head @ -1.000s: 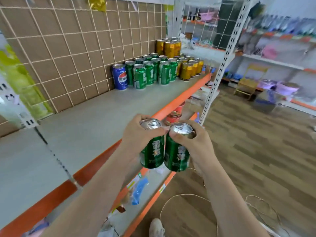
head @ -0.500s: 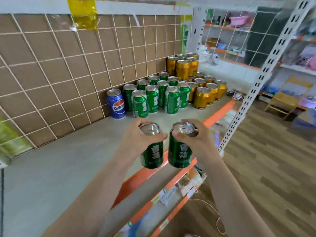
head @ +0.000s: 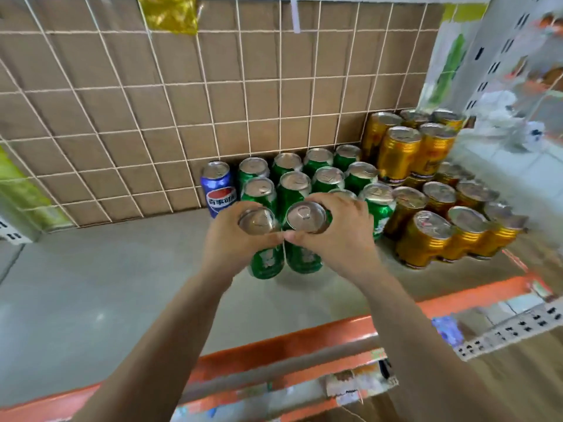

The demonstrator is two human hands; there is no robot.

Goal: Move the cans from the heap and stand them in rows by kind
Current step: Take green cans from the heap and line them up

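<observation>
Clutching green cans [head: 266, 263], L hand [head: 227, 239] grip round one, R hand [head: 338, 236] likewise, prob. on shelf [head: 91, 284]

- Left can [head: 266, 263] and right can [head: 304, 258], centre: green with pale lettering, silver lids.
- Green cans [head: 292, 196], 12 o'clock of those two: same green, silver lids.
- Blue can [head: 217, 193], 11 o'clock: blue, with a red, white and blue roundel and white characters.
- Gold cans [head: 422, 242], 2 to 3 o'clock: ribbed gold, silver lids.
- Panel [head: 146, 117], behind: brown, crossed by a cream wire grid of squares.
- Shelf [head: 91, 284]: pale grey, with an orange edge [head: 274, 345] at 6 o'clock.
- Film [head: 170, 13], top: yellow, glossy.
- Strip [head: 511, 330], 4 o'clock: white with black holes.
</observation>
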